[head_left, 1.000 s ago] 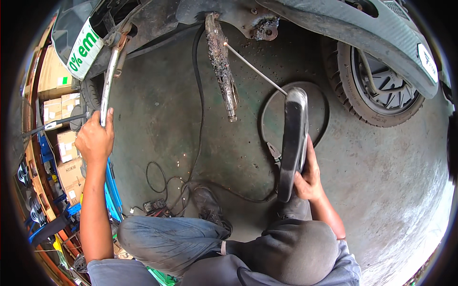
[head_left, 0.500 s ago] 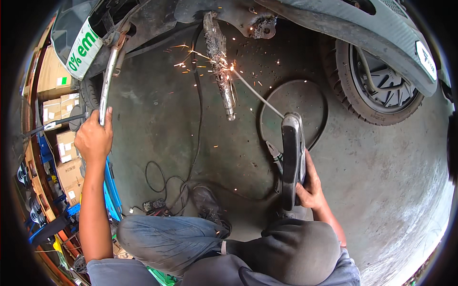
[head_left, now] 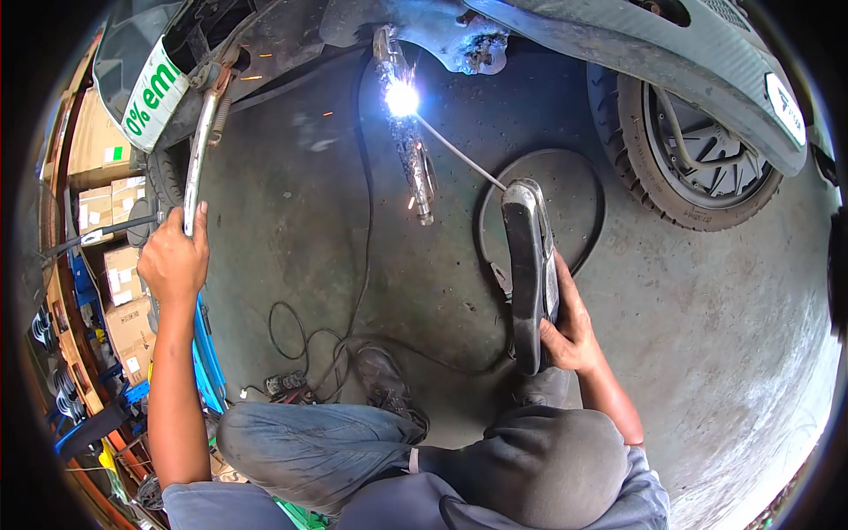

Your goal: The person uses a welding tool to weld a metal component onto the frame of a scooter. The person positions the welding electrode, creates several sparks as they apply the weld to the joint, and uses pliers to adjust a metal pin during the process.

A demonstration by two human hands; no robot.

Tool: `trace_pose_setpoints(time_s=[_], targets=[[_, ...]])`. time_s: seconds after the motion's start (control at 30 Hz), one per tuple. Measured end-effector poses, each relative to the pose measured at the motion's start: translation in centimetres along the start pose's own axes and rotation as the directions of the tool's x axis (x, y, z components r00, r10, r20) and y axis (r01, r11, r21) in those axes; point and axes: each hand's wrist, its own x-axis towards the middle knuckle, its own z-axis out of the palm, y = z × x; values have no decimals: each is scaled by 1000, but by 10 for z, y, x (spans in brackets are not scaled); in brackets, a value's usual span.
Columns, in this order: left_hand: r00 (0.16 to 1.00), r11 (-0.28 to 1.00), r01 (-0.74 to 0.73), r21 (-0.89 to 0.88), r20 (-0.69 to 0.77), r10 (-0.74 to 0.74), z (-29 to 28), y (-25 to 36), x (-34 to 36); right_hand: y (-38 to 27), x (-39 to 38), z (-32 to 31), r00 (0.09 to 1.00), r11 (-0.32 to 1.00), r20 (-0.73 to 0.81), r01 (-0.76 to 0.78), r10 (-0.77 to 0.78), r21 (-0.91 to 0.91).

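Observation:
My left hand point(head_left: 174, 256) is closed round the lower end of a silver metal bar point(head_left: 202, 146), a kickstand by its look, with a spring beside it. In my right hand point(head_left: 570, 331) is a black and silver welding electrode holder point(head_left: 523, 274). A thin welding rod point(head_left: 459, 152) extends from its top toward the upper left. At the rod's tip a bright white-blue arc burns against a rough, blackened metal bar point(head_left: 412, 168) that hangs from the vehicle's underside. The glare hides the contact spot.
The vehicle's bodywork point(head_left: 636, 57) spans the top, with a wheel point(head_left: 698, 150) at the right. A cable loop point(head_left: 603, 203) lies behind the electrode holder. More cable point(head_left: 367, 221) runs over the floor near my shoe point(head_left: 384, 380). Cardboard boxes point(head_left: 131, 331) are stacked at left.
My right hand and the electrode holder have moved slightly up and left. The rod tip is higher on the blackened bar, and scattered orange sparks have given way to a bright arc.

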Motion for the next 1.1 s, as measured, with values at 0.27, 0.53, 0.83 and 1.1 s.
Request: trace_pose_setpoints(time_s=[0.27, 0.53, 0.83, 1.1], targets=[[1000, 1000, 7, -13, 3, -7, 0, -1, 0, -5, -4, -4, 1000, 996, 10, 7, -6, -86], [1000, 1000, -2, -9, 25, 3, 2, -4, 1, -1, -7, -4, 998, 995, 39, -60, 58, 79], [999, 1000, -3, 1, 45, 3, 1, -5, 1, -17, 5, -30, 889, 273, 255, -371, 381, 887], [1000, 1000, -14, 2, -3, 14, -2, -2, 0, -38, 69, 0, 964, 963, -110, 223, -241, -154]])
